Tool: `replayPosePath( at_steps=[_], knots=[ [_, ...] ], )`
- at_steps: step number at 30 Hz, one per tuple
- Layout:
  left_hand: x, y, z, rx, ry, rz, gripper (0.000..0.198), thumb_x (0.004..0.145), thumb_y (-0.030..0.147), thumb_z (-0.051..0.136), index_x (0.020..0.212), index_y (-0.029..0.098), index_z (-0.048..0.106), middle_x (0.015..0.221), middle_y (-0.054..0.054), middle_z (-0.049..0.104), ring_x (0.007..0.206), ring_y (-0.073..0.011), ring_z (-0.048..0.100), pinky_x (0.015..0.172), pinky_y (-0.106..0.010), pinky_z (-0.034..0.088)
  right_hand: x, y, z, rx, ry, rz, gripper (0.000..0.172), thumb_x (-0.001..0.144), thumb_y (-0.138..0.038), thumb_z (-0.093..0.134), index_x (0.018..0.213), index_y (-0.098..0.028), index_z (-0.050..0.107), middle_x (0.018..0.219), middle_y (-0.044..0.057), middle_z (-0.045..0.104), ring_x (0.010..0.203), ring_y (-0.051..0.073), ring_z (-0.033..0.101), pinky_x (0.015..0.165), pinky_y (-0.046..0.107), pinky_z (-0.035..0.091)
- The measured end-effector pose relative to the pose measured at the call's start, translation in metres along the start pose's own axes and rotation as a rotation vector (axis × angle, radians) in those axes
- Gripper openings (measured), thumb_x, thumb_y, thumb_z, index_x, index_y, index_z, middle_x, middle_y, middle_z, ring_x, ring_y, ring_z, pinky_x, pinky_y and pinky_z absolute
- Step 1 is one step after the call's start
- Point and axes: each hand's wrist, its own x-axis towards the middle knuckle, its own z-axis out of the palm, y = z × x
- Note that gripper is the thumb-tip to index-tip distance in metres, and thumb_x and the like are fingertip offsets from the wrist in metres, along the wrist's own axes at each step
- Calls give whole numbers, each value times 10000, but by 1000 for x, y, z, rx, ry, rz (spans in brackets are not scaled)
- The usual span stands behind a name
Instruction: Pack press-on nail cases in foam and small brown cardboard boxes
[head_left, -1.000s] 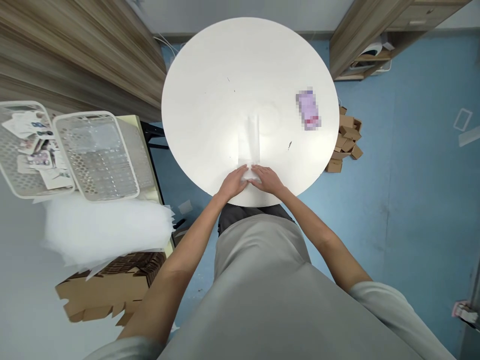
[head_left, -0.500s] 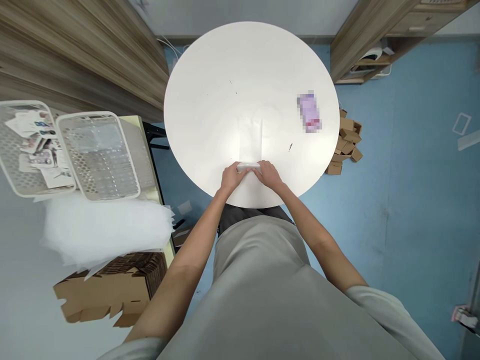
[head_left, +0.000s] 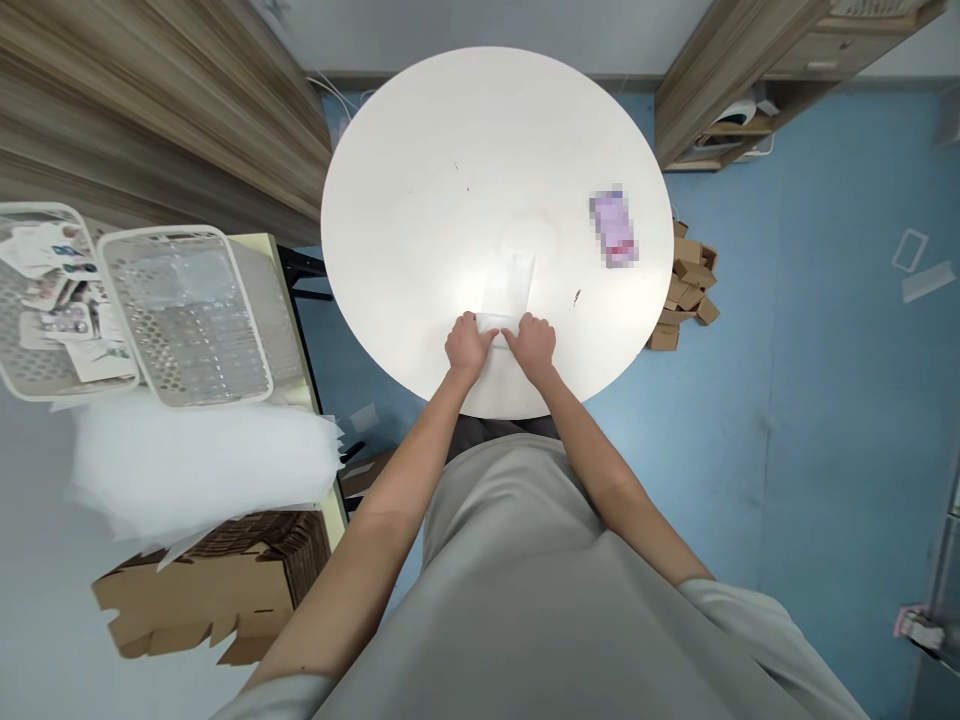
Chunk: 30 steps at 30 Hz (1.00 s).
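Note:
On the near part of the round white table (head_left: 397, 170), a thin white wrapping sheet (head_left: 511, 285) lies with its free end stretching away from me. Its near end is folded into a small flat bundle, whose contents I cannot make out. My left hand (head_left: 468, 346) grips the left end of the bundle, fingers curled over it and thumb on the near side. Gripping the right end, my right hand (head_left: 531, 347) mirrors it. Both thumbs point inward and almost meet. A pixelated purple object (head_left: 615, 228) lies farther off, at the table's right.
To my left, a side table carries a white basket (head_left: 259, 340) of clear plastic cases, a second basket (head_left: 71, 210) of printed cards, a pile of white sheets (head_left: 202, 460) and flattened cardboard boxes (head_left: 202, 595). Small brown boxes (head_left: 686, 280) lie right of the round table.
The bundle has tilted and moved slightly away from me, and less of the sheet's free end shows beyond it. My hands have shifted their grip, with fingers curled farther over.

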Motion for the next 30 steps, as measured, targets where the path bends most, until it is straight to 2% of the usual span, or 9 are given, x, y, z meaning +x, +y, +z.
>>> replayPosePath(
  at_steps=[3,5,7,10,16,19,23,27,30],
  knots=[
    [4,2,1,14,27,301,628,1041,400,673,1612,176,537,1663,-247,560,1615,-442,456,1269,-593,435,-8,-5,4,7,62,-198,337,1155,-319,501,1411,-161,654,1521,257,657,1516,407,546,1258,622,449],
    [10,1,2,27,-97,515,621,1059,287,568,1668,184,502,1719,-201,537,1692,-382,374,1358,-591,342,-13,-5,5,0,2,-301,413,1153,-199,399,1504,-145,609,1643,229,590,1598,349,492,1321,566,409],
    [16,-2,1,62,-221,624,636,1035,201,499,1670,172,520,1719,-180,554,1683,-353,409,1383,-585,314,-17,-2,5,0,-54,-344,449,1144,-178,404,1556,-130,575,1713,218,538,1647,319,453,1343,522,401],
    [20,-8,-5,129,-280,648,682,995,172,492,1675,154,536,1746,-179,527,1671,-353,437,1395,-592,286,-22,5,2,-19,-98,-368,450,1118,-255,566,1550,-129,580,1778,223,462,1693,340,397,1340,528,416],
    [14,-18,-18,366,-377,664,948,915,237,618,1805,140,308,1884,-146,271,1764,-343,224,1431,-544,179,-22,9,5,-68,-136,-349,496,1079,-231,647,1561,-133,580,1811,226,413,1731,344,338,1301,530,469],
    [11,-24,-19,433,-378,703,958,905,209,619,1800,94,299,1895,-168,210,1771,-353,190,1435,-543,145,-24,13,7,-71,-149,-386,555,1074,-276,673,1598,-128,564,1797,232,436,1712,360,375,1313,545,446],
    [-1,-35,-21,403,-391,714,858,954,278,624,1764,110,399,1865,-177,305,1756,-368,246,1430,-552,175,-33,23,0,-48,-185,-463,583,1068,-395,725,1578,-138,609,1739,217,529,1626,375,501,1306,548,442],
    [-24,-47,-25,308,-400,663,760,989,380,615,1703,140,512,1819,-166,414,1705,-399,363,1377,-573,321,-49,29,-11,-35,-246,-479,550,1089,-458,712,1538,-145,659,1692,194,592,1559,358,574,1283,506,464],
    [-36,-54,-25,197,-383,609,662,1017,432,592,1621,161,610,1730,-172,549,1599,-410,511,1322,-579,410,-58,25,-18,-42,-304,-445,498,1136,-465,634,1529,-162,674,1665,177,621,1453,333,663,1189,454,538]
  ],
)
